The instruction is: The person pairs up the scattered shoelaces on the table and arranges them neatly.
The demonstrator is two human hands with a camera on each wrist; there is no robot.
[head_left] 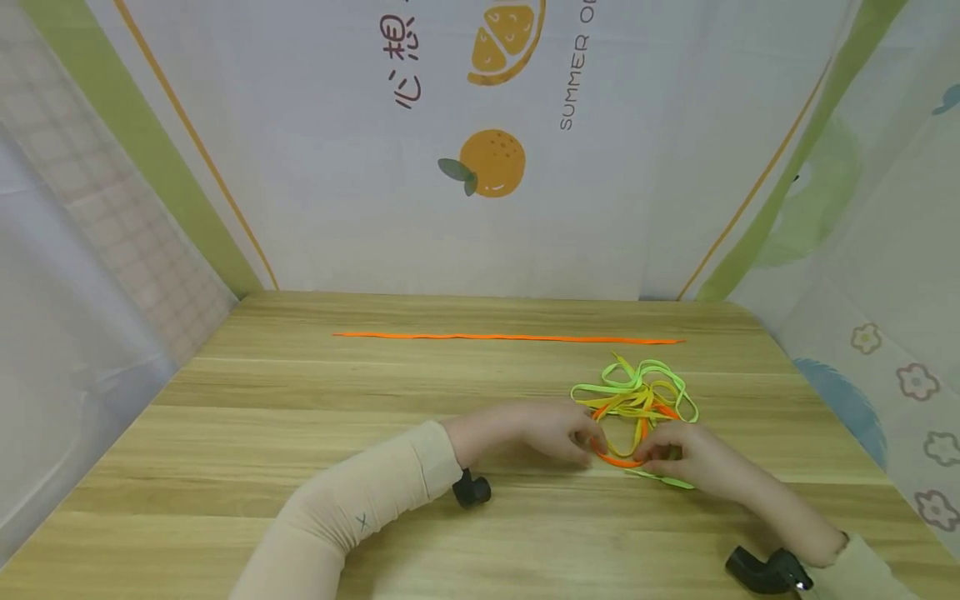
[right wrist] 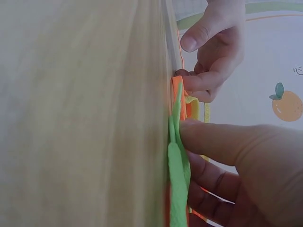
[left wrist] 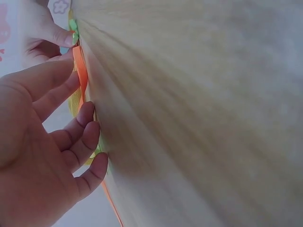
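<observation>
A tangled pile of flat shoelaces in yellow [head_left: 626, 406], lime green [head_left: 660, 363] and orange [head_left: 622, 462] lies right of the table's middle. My left hand [head_left: 558, 431] is at the pile's left side. Its bent fingertips touch the orange lace, the thumb apart from them. On the opposite side, my right hand [head_left: 697, 457] pinches the same orange lace between thumb and fingers. In the right wrist view, a green lace [right wrist: 178, 179] runs just beside the right thumb [right wrist: 213, 139]. Where the orange lace begins and ends inside the tangle is hidden.
Another orange lace [head_left: 510, 337] is stretched straight across the back of the wooden table [head_left: 337, 400]. Printed fabric [head_left: 360, 217] hangs behind the table and along both sides. A black wrist camera [head_left: 471, 490] sits on each forearm, close above the tabletop.
</observation>
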